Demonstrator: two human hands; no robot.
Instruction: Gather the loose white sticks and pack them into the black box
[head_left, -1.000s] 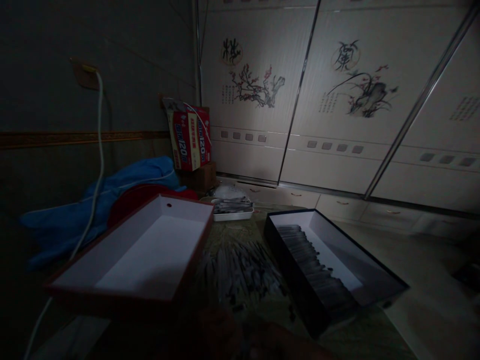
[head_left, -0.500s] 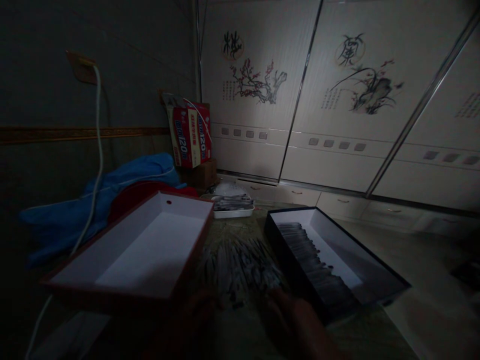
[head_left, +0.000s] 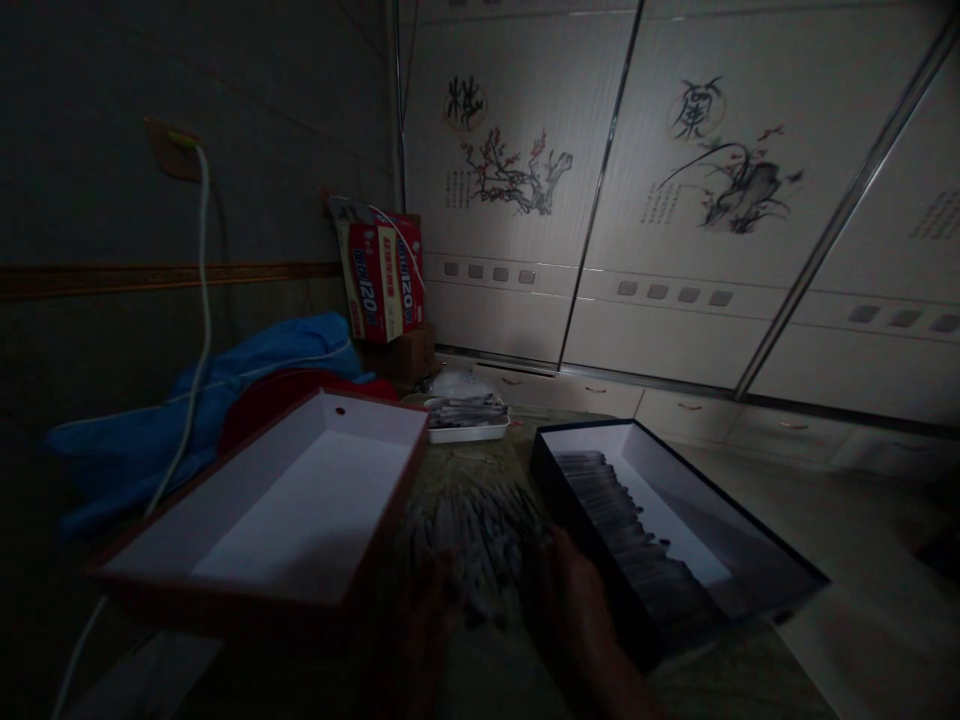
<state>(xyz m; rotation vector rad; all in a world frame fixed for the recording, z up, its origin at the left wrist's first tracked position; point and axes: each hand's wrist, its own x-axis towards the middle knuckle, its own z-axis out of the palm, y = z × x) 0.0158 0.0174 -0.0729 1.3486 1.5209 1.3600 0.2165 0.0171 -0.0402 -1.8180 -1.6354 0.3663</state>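
A spread of thin dark slender pieces (head_left: 476,535) with pale streaks lies on the table between two open boxes; it is too dim to tell their kind. My left hand (head_left: 426,610) is at the near left edge of the spread, very dark, its fingers barely showing. My right hand (head_left: 581,595) lies along the right edge, beside the black box; its fingertips fade into shadow by the pieces. The black-edged box (head_left: 750,520) holds a long row of similar dark pieces along its left side. On the left, the red-edged box (head_left: 285,510) shows a bare white bottom.
Behind the spread stands a white tray (head_left: 469,434) of similar thin pieces. A blue cloth or bag (head_left: 262,350) and a white cable (head_left: 202,290) are at the left. A red printed carton (head_left: 382,275) rests on a brown box before white sliding doors (head_left: 510,320).
Both hands have moved forward, up along the sides of the spread of thin pieces. The whole view has shifted slightly downward in the picture. The boxes appear unmoved.
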